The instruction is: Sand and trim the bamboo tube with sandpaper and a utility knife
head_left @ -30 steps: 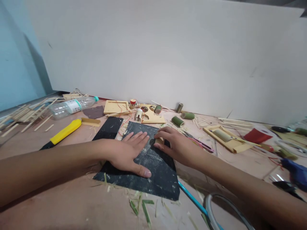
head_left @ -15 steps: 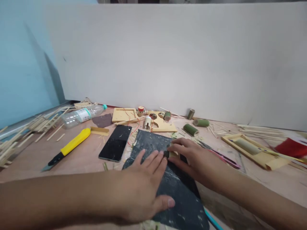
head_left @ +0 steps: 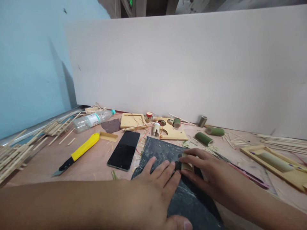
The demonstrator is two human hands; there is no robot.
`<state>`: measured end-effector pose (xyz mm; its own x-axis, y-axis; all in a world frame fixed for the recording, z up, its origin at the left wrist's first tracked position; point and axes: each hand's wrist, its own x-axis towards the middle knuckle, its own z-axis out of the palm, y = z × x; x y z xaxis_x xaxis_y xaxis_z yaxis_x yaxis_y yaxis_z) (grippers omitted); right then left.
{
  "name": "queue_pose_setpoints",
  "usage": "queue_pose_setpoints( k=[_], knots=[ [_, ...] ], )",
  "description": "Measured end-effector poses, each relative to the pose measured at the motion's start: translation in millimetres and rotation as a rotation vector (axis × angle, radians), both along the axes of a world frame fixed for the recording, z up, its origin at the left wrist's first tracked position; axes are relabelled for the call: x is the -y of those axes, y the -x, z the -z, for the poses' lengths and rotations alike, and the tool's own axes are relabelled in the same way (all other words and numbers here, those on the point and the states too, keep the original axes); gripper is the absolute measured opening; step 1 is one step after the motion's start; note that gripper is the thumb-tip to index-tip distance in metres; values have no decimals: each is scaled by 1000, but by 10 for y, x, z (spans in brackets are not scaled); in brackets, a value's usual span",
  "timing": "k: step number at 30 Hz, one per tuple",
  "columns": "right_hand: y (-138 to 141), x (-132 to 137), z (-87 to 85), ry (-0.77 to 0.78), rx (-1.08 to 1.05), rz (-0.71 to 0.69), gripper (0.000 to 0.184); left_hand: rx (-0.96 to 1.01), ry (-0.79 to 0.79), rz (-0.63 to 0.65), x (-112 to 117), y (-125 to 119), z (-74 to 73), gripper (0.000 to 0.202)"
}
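A dark, dusty sheet [head_left: 192,198] lies on the table in front of me; whether it is sandpaper or a board I cannot tell. Spread flat across its left part is my left hand [head_left: 158,188], fingers apart. My right hand [head_left: 203,166] grips a short piece of bamboo [head_left: 187,166] between thumb and fingers, down against the sheet. The piece is pale, and part of it is hidden by my fingers. A small dark spot shows between it and my left fingertips.
Left are a phone [head_left: 124,150], a yellow utility knife [head_left: 83,148] with its blade out, a plastic bottle [head_left: 93,119] and stacked sticks [head_left: 52,129]. Green bamboo pieces [head_left: 203,139], scissors [head_left: 249,172] and a wooden frame [head_left: 275,163] lie right. A white panel [head_left: 182,70] stands behind.
The camera view has shifted, so everything sits further right and lower. My left hand still lies flat on the sheet, and my right hand still holds the bamboo piece.
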<state>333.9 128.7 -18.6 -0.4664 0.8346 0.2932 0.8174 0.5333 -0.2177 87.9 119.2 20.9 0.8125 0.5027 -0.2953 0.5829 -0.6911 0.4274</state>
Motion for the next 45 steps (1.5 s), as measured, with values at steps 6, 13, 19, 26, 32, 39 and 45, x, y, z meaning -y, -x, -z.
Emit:
queue_pose_setpoints(
  k=[6,13,19,26,32,39,45],
  knots=[
    [-7,-5,-68,51,-47,-8,28,-36,19,7,-28,4,-13,93],
    [31,-8,-118,134,-51,28,23,-29,-167,-204,-229,-82,61,93],
    [49,7,-141,167,-42,74,27,-123,-391,-388,-426,-84,123,93],
    [46,11,-137,160,-47,68,27,-206,-474,-439,-434,-70,116,97],
    [32,14,-161,175,-75,70,28,-69,-254,-183,-393,-54,18,101],
    [-56,-6,-343,141,-131,88,24,-207,-119,-109,-498,26,-83,117],
    [-3,-1,-296,175,-124,-74,22,-291,-115,-92,-541,48,-67,115]
  ],
)
